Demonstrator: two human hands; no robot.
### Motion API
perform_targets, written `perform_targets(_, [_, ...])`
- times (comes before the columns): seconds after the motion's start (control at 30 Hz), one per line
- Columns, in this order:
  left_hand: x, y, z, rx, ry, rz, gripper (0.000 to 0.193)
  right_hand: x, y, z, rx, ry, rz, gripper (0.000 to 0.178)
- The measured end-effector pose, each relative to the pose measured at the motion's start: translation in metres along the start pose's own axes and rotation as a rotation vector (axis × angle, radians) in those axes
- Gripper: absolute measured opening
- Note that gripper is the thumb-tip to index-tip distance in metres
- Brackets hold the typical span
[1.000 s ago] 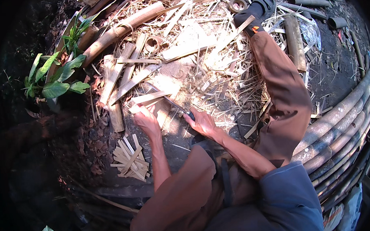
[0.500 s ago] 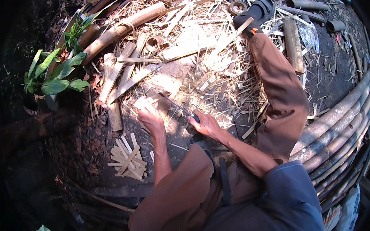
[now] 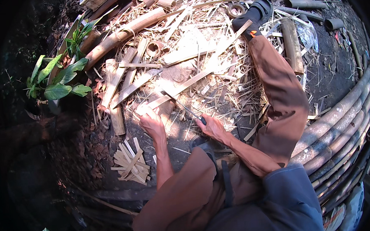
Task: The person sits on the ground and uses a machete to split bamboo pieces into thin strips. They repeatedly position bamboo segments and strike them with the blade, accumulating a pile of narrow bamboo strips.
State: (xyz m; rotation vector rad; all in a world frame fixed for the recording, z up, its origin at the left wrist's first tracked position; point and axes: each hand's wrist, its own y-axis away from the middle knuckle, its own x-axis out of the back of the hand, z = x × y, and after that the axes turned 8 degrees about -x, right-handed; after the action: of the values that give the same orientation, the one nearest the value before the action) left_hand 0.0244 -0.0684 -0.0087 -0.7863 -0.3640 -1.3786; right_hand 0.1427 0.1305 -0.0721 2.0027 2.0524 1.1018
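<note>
My left hand [image 3: 153, 124] is closed around the near end of a pale bamboo strip [image 3: 183, 87], which slants up to the right over the sunlit shavings. In my right hand [image 3: 213, 127] is the dark handle of a knife [image 3: 187, 108]. Its thin blade points up and left, with the tip close to the strip; whether they touch I cannot tell. Under the strip lies a brownish wooden block [image 3: 177, 72], partly covered. A small heap of short split bamboo pieces [image 3: 131, 165] lies on the ground below my left hand.
Shavings [image 3: 233, 85] litter the ground ahead. Bamboo slats [image 3: 135, 88] and a thick bamboo pole [image 3: 126, 31] lie at the left, near a leafy plant [image 3: 58, 90]. Long bamboo poles [image 3: 332, 126] curve along the right. My outstretched leg [image 3: 275, 81] bounds the working area.
The knife and my right hand have moved slightly right and down. The bamboo strip in my left hand has swung into clear view, slanting up to the right.
</note>
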Motion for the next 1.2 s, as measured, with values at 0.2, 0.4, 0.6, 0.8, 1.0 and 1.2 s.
perform_targets(0.2, [-0.002,0.001,0.009,0.098,0.103,0.080,0.023,0.001,0.002,-0.002,0.004,0.008,0.064,0.042])
perform_targets(0.4, [-0.001,0.003,-0.007,0.094,0.111,0.089,0.022,-0.005,-0.001,0.007,0.000,0.040,0.073,0.041])
perform_targets(0.6, [0.003,0.004,-0.006,0.189,0.267,0.100,0.029,0.000,0.026,-0.040,0.094,-0.026,-0.054,0.046])
perform_targets(0.8, [0.003,0.009,-0.013,0.095,0.121,0.061,0.027,0.004,0.007,-0.031,0.053,0.041,-0.019,0.040])
perform_targets(1.0, [-0.012,-0.031,-0.012,0.032,0.445,0.386,0.043,0.011,-0.007,-0.001,-0.120,-0.161,-0.158,0.045])
perform_targets(1.2, [-0.014,-0.034,-0.047,0.094,0.179,0.547,0.037,0.005,-0.005,-0.008,-0.169,-0.147,-0.164,0.052])
